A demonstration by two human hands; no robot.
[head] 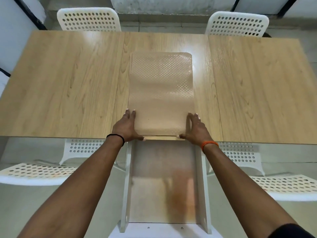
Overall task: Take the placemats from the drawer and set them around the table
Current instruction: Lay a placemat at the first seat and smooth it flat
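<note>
A stack of beige, dotted, translucent placemats (161, 93) lies lengthwise on the middle of the wooden table (68, 83), its near end at the front edge. My left hand (127, 126) lies at the stack's near left corner, fingers straight along the side and thumb along the near end. My right hand (195, 129) mirrors it at the near right corner. Below the table edge the white drawer (127, 186) stands pulled out between my forearms; I see only its bare, glossy bottom.
Two white perforated chairs stand at the far side, one on the left (89, 18) and one on the right (237, 24). Two more flank the drawer on my side, left (37, 170) and right (283, 186). Bare wood lies to both sides of the stack.
</note>
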